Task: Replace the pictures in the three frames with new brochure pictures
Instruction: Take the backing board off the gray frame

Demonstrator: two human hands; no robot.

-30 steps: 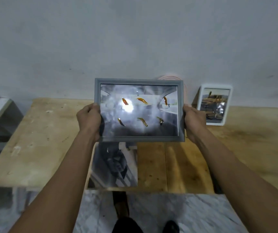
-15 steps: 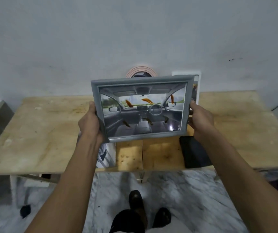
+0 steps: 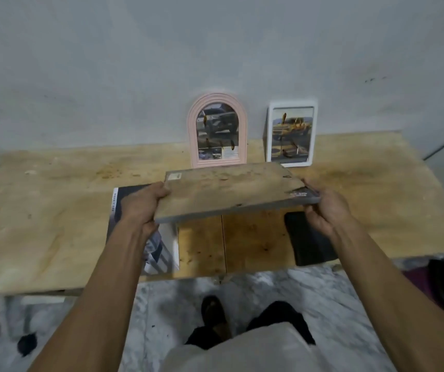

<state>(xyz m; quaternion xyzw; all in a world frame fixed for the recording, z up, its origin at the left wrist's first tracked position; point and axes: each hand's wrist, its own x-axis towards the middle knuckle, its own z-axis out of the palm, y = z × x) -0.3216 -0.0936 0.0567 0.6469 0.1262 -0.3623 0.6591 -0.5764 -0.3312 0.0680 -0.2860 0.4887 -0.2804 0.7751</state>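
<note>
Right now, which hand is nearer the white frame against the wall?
The right. The right hand grips the right end of the gray frame, just below and in front of the white frame. The left hand grips the other end, farther left.

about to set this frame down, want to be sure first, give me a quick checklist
1. Both hands on frame: ok. Left hand and right hand grip the grey frame by its ends.
2. Frame off the table: ok.
3. Glass side down: ok, the backing faces up.
4. Spot below free: not ok. A brochure and a black object lie partly under it.
5. Pink frame and white frame out of the way: ok.
6. Backing clips: cannot tell.
</note>
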